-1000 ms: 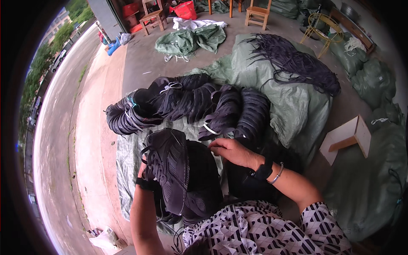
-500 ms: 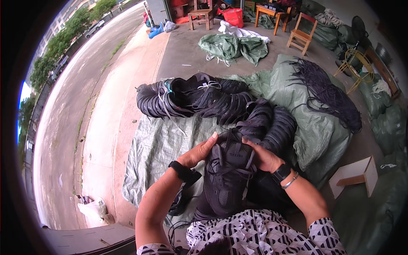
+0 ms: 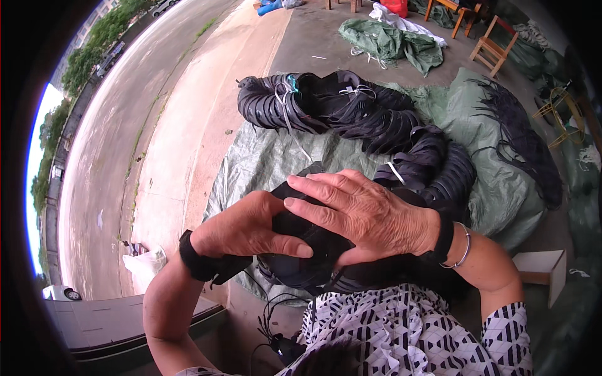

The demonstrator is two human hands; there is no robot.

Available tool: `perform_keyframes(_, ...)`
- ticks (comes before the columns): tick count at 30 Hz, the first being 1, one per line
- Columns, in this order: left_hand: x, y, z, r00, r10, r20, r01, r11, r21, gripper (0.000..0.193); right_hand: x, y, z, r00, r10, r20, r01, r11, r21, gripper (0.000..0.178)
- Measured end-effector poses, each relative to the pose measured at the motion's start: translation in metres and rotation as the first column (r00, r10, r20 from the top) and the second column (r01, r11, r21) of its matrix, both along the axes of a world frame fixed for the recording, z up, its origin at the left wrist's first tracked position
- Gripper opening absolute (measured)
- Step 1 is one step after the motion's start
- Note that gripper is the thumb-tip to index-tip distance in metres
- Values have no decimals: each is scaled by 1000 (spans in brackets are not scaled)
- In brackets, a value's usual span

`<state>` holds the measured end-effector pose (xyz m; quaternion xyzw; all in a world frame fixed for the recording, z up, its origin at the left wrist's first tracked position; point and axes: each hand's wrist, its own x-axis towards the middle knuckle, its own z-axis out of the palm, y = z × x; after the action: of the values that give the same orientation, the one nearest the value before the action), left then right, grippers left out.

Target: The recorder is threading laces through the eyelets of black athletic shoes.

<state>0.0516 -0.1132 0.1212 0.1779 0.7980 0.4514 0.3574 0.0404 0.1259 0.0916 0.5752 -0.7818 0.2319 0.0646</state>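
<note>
A black shoe upper (image 3: 295, 229) is in front of my body, mostly covered by my two hands. My left hand (image 3: 241, 227) is closed round its left side; the thumb lies across the top and the other fingers are hidden by the upper. Across the upper from the right reaches my right hand (image 3: 370, 216), its fingers stretched out and apart, the tips near my left thumb and knuckles. The laces and tongue cannot be made out. Just beyond, bundles of black shoe uppers (image 3: 326, 103) lie in a curved row, nested together and tied with pale cords.
Under the bundles spreads a green woven sheet (image 3: 251, 163). Dark strips (image 3: 520, 138) are heaped on green sacking at the right. A wooden chair (image 3: 495, 47) stands far right, a white board piece (image 3: 542, 269) near right. Black cables (image 3: 269, 319) hang at my left.
My right hand has moved from the upper's right edge to across its top. My left hand has shifted left and nearer. The tongue and laces, visible before, are hidden. The view has shifted.
</note>
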Motion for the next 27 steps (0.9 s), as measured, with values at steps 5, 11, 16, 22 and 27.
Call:
perform_keyframes(5, 27, -59, -161, 827, -245, -506, -112, 810, -575, 39, -5, 44, -65, 908, -371, 193, 331, 919, 213, 73)
perform_keyframes(11, 93, -122, -363, 867, -434, -246, 61, 581, -811, 37, 1, 148, -86, 452, -827, 336, 661, 563, 496, 49)
perform_keyframes(16, 97, -122, -359, 891, -388, -236, 67, 626, -777, 51, 24, 183, -112, 345, -789, 508, 656, 590, 471, 39)
perform_keyframes(22, 87, -83, -366, 945, 29, -325, -262, 663, -701, 66, 20, 182, -113, 399, -782, 480, 597, 618, 511, 43)
perform_keyframes(27, 77, -74, -367, 980, 154, -126, -189, 526, -829, 57, 23, 179, -108, 406, -805, 432, 604, 592, 534, 41)
